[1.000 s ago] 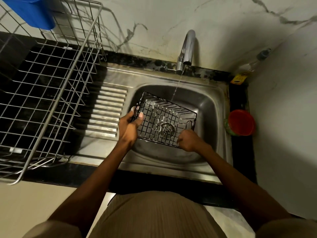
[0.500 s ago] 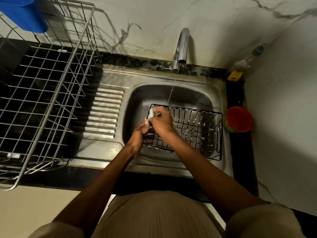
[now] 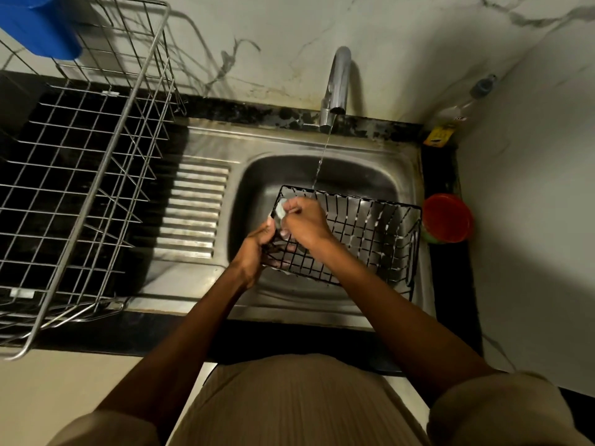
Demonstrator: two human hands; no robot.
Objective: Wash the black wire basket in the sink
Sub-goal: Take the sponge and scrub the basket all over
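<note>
Black wire basket in the centre-right of the frame, lying in the sink with its open side up and its right end close to the basin's right wall, likely so run-off falls straight into the basin. Thin stream from the tap, upper centre, landing on the basket's far rim: placed there, it seems, to rinse while scrubbing goes on.

Left hand, centre of frame, fingers curled round the wires at the basket's left end, apparently steadying it against the rubbing. Right hand just beside it and above the same end, fingers closed together on a small pale, sudsy scrubber, pressed to the left-end wires. Exact nature of that pale object too small to tell. White flecks of foam along the wires toward the right, suggesting soaping well under way; rinsing probably not yet done.

Large silver dish rack filling the left of the frame on the dark counter beside the ribbed drainboard, handy for draining. Blue container at the upper left corner. Red bowl on the counter edge just right of the sink. Bottle tucked into the upper right corner by the wall.
</note>
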